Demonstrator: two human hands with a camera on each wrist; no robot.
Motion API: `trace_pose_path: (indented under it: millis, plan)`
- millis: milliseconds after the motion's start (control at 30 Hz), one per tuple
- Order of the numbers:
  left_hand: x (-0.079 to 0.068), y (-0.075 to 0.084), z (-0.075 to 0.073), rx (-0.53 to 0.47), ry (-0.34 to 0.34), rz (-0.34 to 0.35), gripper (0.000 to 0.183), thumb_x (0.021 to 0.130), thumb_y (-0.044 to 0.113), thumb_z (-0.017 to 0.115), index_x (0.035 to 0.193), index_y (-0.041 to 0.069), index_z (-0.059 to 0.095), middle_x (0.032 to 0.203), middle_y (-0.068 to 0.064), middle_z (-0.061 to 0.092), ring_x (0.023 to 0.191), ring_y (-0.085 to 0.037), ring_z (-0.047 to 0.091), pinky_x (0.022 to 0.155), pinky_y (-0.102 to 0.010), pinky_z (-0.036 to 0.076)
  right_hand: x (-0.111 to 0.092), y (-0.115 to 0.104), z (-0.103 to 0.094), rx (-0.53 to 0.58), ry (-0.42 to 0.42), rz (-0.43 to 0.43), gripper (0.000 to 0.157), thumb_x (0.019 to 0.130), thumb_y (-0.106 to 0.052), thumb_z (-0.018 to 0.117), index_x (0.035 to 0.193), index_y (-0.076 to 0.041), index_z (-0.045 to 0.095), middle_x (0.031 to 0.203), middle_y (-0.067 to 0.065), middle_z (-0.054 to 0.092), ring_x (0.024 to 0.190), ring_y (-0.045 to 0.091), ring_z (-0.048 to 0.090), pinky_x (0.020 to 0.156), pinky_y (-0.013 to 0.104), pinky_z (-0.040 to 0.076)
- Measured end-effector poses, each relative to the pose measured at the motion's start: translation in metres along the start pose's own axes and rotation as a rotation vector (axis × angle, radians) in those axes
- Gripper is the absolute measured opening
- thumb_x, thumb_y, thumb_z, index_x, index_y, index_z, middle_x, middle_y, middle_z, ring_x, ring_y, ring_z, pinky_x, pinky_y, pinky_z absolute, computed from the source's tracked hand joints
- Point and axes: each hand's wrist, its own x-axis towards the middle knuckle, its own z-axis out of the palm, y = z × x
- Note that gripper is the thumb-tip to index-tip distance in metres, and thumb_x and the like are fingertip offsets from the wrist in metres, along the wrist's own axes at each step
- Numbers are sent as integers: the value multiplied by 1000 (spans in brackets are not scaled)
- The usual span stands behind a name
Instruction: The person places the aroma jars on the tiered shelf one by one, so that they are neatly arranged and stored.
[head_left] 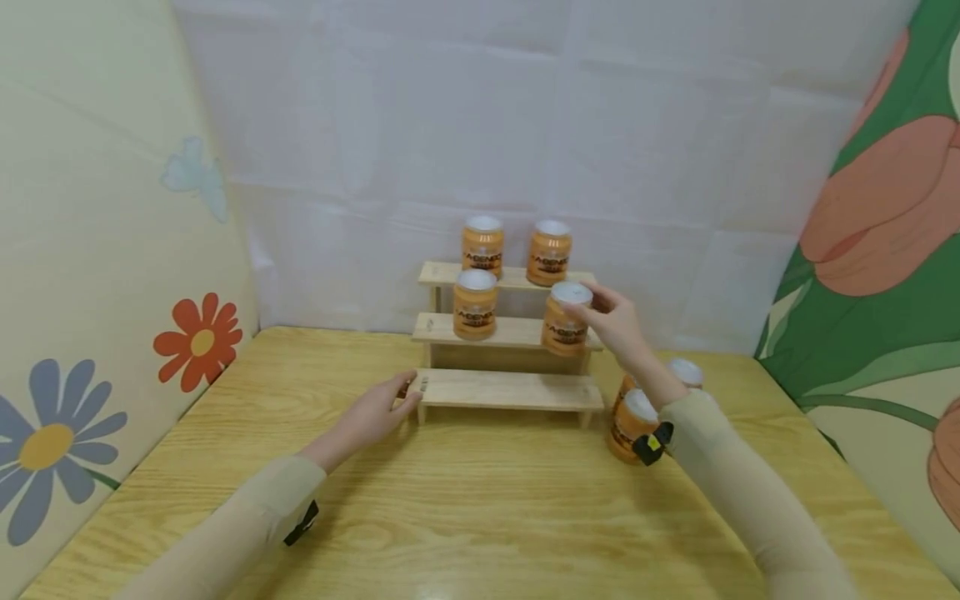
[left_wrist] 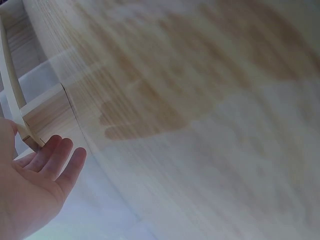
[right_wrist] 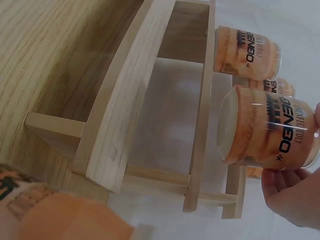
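Your right hand (head_left: 618,325) pinches an orange can (head_left: 564,325) near its top; left of those fingers, another can (head_left: 475,310) stands on the wooden middle shelf (head_left: 519,332). Your left hand (head_left: 375,410), fingers loosely bent, meets the lowest shelf (head_left: 510,389) at their tips; whether they grip it, I cannot tell.

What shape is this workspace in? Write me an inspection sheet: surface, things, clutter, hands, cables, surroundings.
Surface: yellowish wood-grain table.
Job's things: three-tier wooden rack; top tier, two orange cans; middle tier, one can left, held can right, its contact with the tier unclear; more cans on the table right of the rack, partly hidden.
Clutter: nothing seen.
Hands: left hand loosely extended at the lowest tier's left end; right hand pinches the held can.
Cables: nothing seen.
Surroundings: white cloth backdrop; floral panels left and right.
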Motion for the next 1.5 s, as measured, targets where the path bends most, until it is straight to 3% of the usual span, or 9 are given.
trace_pose_path:
  millis: [233,467,600,1000,1500]
  plan:
    - [1,2,3,-13,-8,-6,56,101,32,44,143,-2,32,136,-25,48,117,-37,52,94,-52,46,8,8,7,-20,-16,-19,55,88,-17,67,137,-3,47,129,18,55,111,22,55,83,20,51]
    - [2,3,2,-14,6,0,55,101,31,44,142,-4,33,132,-27,50,116,-38,53,93,-51,47,15,11,7,-41,-58,-6,60,89,-21,66,141,-5,42,135,18,51,123,29,50,101,40,44]
    - [4,1,2,-11,8,5,56,101,31,44,142,-4,33,132,-27,50,116,-38,53,92,-51,47,19,11,7,-46,-90,4,59,90,-20,65,141,-3,41,138,19,49,127,32,46,105,44,39]
    - [5,0,1,-15,12,2,56,101,31,43,142,-5,33,133,-27,49,116,-39,53,92,-52,47,33,16,17,-84,-52,-35,57,90,-29,64,141,-13,43,132,15,51,120,30,50,101,46,43]
    - [3,-3,2,-9,-1,5,56,101,30,43,143,-5,31,131,-29,50,115,-40,53,91,-52,48,34,19,22,-110,-22,-31,55,90,-27,65,138,-11,45,125,15,51,109,26,52,92,40,46]
